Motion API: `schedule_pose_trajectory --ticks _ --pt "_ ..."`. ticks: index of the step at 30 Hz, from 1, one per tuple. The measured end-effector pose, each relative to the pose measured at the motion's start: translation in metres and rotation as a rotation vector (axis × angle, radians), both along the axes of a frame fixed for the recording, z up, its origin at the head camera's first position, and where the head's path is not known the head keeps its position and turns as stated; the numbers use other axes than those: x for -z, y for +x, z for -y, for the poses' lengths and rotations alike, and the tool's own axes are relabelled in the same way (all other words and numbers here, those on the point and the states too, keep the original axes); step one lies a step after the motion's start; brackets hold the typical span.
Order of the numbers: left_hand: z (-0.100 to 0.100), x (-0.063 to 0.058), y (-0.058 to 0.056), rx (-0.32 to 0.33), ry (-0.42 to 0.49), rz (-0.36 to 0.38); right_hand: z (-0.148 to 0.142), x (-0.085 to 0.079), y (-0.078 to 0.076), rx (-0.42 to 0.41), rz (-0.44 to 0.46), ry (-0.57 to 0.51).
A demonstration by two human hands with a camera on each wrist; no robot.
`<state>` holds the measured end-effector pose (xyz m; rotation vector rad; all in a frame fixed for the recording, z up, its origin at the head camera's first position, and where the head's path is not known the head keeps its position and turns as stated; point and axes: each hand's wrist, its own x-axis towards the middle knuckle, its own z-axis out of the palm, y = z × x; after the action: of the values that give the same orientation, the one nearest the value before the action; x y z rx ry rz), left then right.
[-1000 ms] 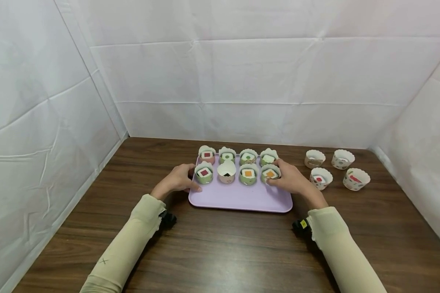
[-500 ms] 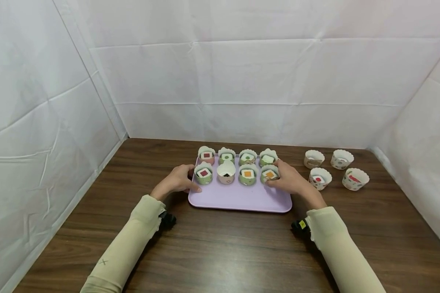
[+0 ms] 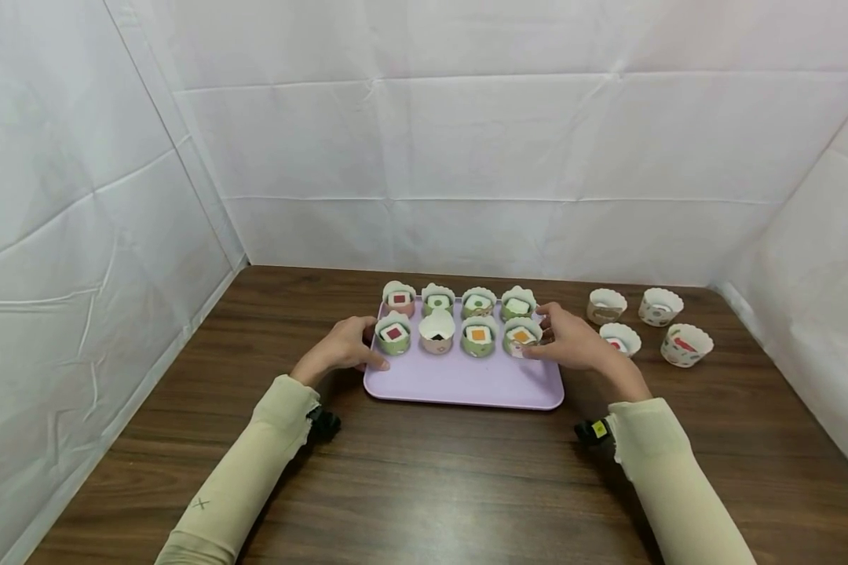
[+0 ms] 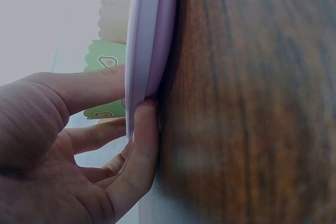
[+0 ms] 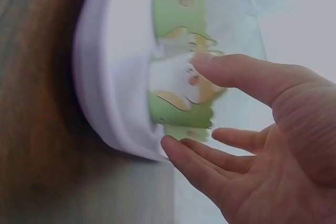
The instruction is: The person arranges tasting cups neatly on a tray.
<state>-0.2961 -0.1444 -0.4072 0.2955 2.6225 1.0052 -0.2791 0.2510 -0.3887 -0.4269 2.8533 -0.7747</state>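
Observation:
A lilac tray point(image 3: 459, 380) bears two rows of paper baking cups holding small white pieces with coloured squares or dots. My left hand point(image 3: 342, 345) pinches the tray's left edge; in the left wrist view its thumb lies over the rim point(image 4: 140, 40) and a finger reaches underneath. At the tray's right end, my right hand point(image 3: 572, 341) stands around the front-right green paper cup point(image 3: 516, 350) with spread, relaxed fingers. From the right wrist, that cup point(image 5: 170, 85) shows an animal face print, and the thumb tip is at its upper rim; whether they touch is unclear.
Several more paper cups stand on the wooden table point(image 3: 424, 486) right of the tray: one point(image 3: 605, 306) at the back, another point(image 3: 685, 347) furthest right, and one point(image 3: 620, 339) partly behind my right hand. White cloth walls point(image 3: 466, 157) enclose the table.
My right hand has loosened its fingers from the front-right paper cup and shifted slightly right. The left hand, tray and cups look unmoved.

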Motion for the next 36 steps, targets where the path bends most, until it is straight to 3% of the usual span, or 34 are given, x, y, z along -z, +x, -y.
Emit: schedule_pose_trajectory --ticks 7,17,23,28,36 --pt "0.0 0.0 0.0 -0.002 0.0 -0.001 -0.022 -0.026 0.012 -0.021 -0.031 -0.063" --pt "0.0 0.0 0.0 -0.004 -0.001 -0.001 -0.084 -0.05 0.026 0.134 -0.15 -0.113" --pt "0.001 0.0 0.0 0.004 0.003 0.001 -0.129 -0.043 0.03 0.277 -0.235 -0.079" --pt "0.001 -0.001 0.0 0.005 0.011 0.005 -0.157 -0.03 0.03 0.342 -0.271 -0.035" --pt "0.0 -0.001 0.001 0.005 -0.003 -0.007 -0.186 -0.007 0.029 0.38 -0.309 -0.018"
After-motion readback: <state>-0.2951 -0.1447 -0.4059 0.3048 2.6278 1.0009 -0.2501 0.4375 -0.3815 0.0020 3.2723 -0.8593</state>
